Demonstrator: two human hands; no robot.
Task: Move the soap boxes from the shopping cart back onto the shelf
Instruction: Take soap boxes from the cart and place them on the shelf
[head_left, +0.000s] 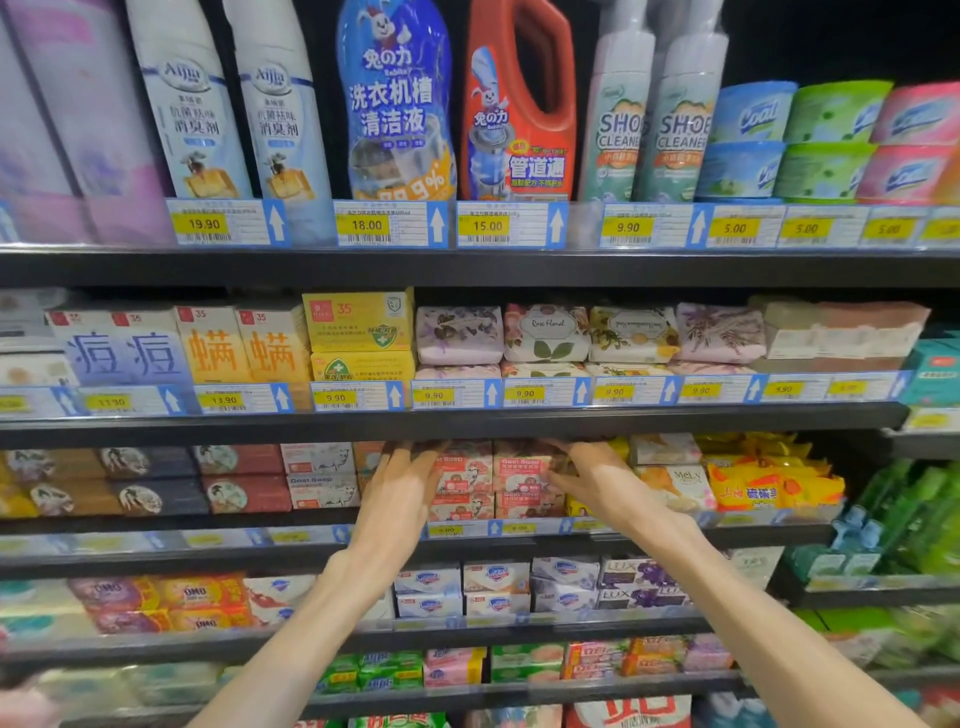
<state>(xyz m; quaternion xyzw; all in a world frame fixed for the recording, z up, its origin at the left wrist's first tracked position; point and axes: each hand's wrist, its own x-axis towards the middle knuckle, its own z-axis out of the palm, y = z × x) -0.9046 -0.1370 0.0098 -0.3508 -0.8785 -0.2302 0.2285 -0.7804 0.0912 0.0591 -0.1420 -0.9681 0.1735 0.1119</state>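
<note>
Pink and red goat soap boxes (470, 478) stand stacked on the third shelf (171, 540) from the top, in the middle of the view. My left hand (402, 491) lies against the left side of the stack with its fingers straight. My right hand (587, 475) touches the right side of the neighbouring pink box (524, 470), fingers stretched along its top and edge. Both hands flank the boxes. The shopping cart is not in view.
White goat soap boxes (319, 475) sit left of the stack and yellow soap packs (769, 486) to the right. Bottles (395, 104) fill the top shelf. Wrapped soaps (545, 335) line the second shelf, and more boxed soaps (496, 587) the lower ones.
</note>
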